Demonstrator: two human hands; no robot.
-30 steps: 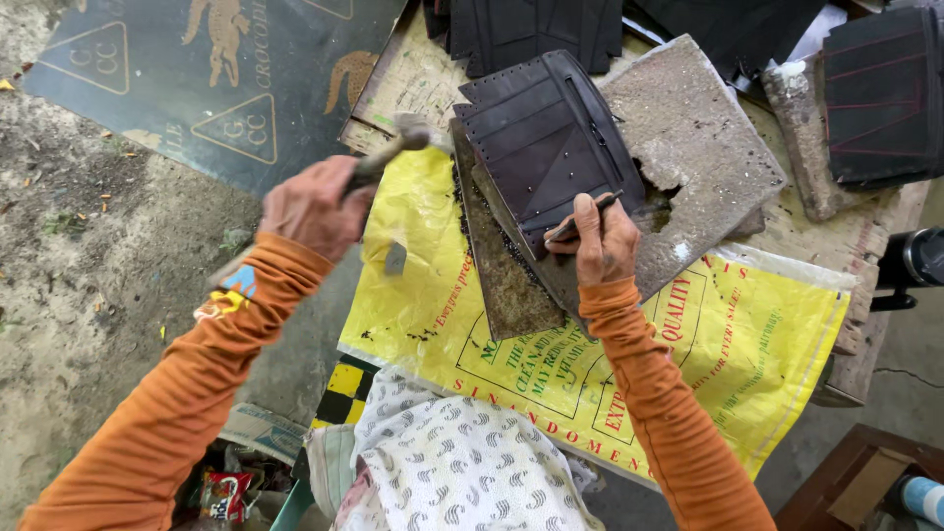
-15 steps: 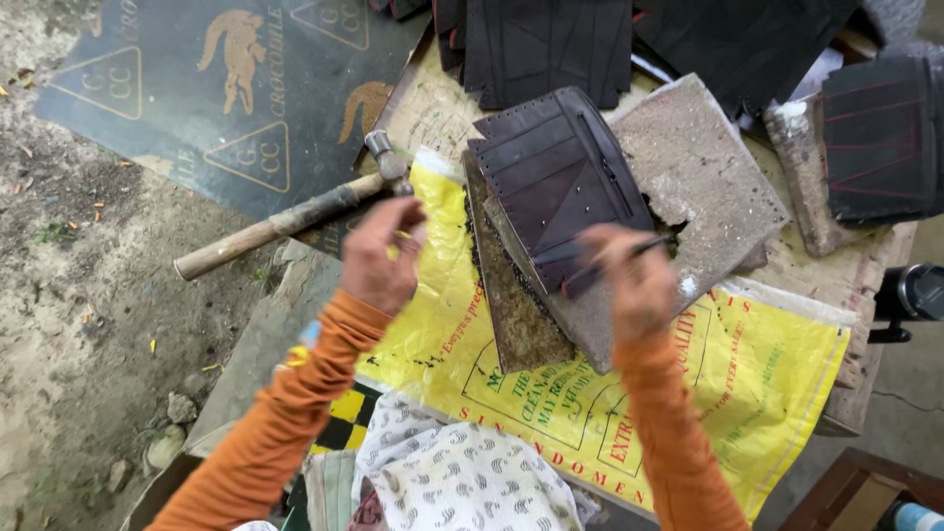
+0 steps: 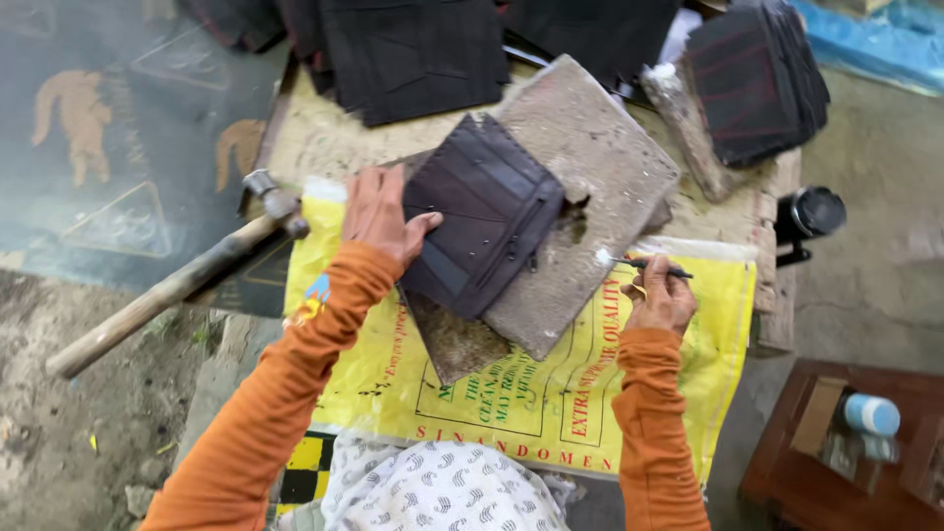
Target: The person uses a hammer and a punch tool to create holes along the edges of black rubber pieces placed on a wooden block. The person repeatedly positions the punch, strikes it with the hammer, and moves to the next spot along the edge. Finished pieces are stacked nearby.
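**Hands at the leather piece: one pins it, one holds a thin tool**

Left hand [image 3: 385, 218] lies spread and flat on the near-left corner of the dark stitched leather piece [image 3: 487, 211], fingers open, pressing it down rather than gripping. That piece rests tilted on a grey stone slab [image 3: 590, 157], its lower corner overhanging the slab above the yellow printed sack [image 3: 551, 393]. Right hand [image 3: 659, 295] is closed around a thin dark tool [image 3: 649, 264], whose pale tip points toward the slab's edge, just beside the piece but apart from it.

A wooden-handled hammer [image 3: 187, 285] lies to the left, its head close to the left wrist.

Risks, as I judge them: the overhanging corner could let the piece pivot or slide if the flat hand eases off, and a slipping tool tip could mark the leather or catch the holding fingers. An elbow nudge might also roll the hammer off its perch.
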